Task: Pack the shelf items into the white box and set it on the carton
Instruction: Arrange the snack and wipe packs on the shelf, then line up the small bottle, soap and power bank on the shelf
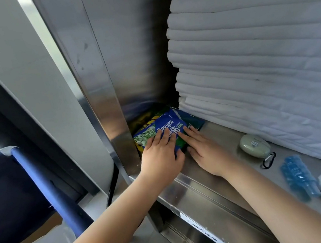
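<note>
Lying in the left corner of a steel shelf, a small pile of blue and green packets is pressed from above. The left hand is laid flat on the top packet with fingers straight, its thumb drawn in at the near edge. The right hand is spread beside it in the same way, fingertips on the wrapper and thumb against the pile's front. Neither of the hands is closed around anything. A tall stack of folded white linen is seen just right of the packets. Farther right on the shelf, an oval pale-green case with a black clip and a blue plastic pouch are set well apart from the hands.
</note>
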A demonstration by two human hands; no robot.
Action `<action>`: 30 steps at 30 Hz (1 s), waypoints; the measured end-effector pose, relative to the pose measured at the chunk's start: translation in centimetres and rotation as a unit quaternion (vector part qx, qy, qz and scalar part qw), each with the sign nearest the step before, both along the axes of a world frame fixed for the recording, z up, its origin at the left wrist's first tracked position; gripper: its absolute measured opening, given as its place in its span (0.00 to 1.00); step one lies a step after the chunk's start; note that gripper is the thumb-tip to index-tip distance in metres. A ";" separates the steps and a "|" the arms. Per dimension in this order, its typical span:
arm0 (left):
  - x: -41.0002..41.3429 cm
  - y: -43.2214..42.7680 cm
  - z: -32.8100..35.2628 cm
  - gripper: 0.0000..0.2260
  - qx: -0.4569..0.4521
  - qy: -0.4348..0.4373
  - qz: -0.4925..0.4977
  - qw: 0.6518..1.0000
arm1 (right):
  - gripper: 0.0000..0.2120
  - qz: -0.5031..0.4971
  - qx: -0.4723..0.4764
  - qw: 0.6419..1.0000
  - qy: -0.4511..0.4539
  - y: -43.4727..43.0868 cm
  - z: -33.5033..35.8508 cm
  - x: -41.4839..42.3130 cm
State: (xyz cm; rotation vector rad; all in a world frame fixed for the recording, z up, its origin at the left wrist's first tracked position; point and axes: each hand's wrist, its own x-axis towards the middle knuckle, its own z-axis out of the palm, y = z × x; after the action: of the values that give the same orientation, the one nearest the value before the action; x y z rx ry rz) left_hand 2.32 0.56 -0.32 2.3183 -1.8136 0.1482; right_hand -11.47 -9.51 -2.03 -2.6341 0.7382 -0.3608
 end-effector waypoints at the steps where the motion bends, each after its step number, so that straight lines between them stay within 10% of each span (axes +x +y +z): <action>1: 0.4 -0.2 0.1 0.25 -0.005 0.000 0.000 1.000 | 0.24 -0.002 0.007 1.000 -0.001 -0.3 0.0 0.3; 20: 1.6 -1.1 -1.2 0.26 0.010 -0.012 0.054 0.998 | 0.25 0.016 0.054 0.998 0.014 -2.4 0.3 2.7; 30: -2.6 -2.2 -0.1 0.26 -0.019 -0.024 -0.126 0.992 | 0.22 -0.238 -0.063 0.969 -0.016 0.9 1.6 -8.3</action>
State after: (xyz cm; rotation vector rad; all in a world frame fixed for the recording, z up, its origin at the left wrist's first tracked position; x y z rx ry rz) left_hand -0.32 -1.61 -0.43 2.0541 -2.0884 0.2005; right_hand -19.73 -8.59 -0.47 -2.5315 1.3786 -0.5953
